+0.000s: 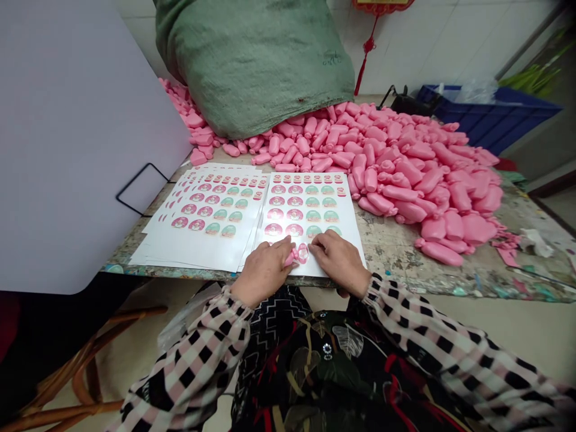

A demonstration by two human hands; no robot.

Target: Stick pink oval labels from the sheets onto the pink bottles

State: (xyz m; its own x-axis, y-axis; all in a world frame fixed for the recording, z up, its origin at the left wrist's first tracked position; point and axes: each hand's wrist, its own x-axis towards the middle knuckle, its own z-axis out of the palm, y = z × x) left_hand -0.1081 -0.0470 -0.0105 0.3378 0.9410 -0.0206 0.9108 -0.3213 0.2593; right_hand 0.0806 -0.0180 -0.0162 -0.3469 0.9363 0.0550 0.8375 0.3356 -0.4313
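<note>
Low over the front of a white sticker sheet (pixel 350 240), my left hand (pixel 264 269) is closed around a small pink bottle (pixel 291 257), most of it hidden under the fingers. Just to its right, between both hands, shows a pink oval with a pale centre (pixel 303 253); whether it is a label on the bottle or a loose piece I cannot tell. My right hand (pixel 341 261) is curled, thumb and fingertips drawn together beside that oval. What its fingers pinch, if anything, is hidden. Rows of pink and green stickers cover the sheet beyond my hands.
More sticker sheets (pixel 211 249) lie overlapped at left. A big heap of pink bottles (pixel 382 156) spreads across the worn table (pixel 382 246), below a green sack (pixel 256 66). A blue crate (pixel 495 120) is at back right. A large pale panel (pixel 90 138) blocks the left.
</note>
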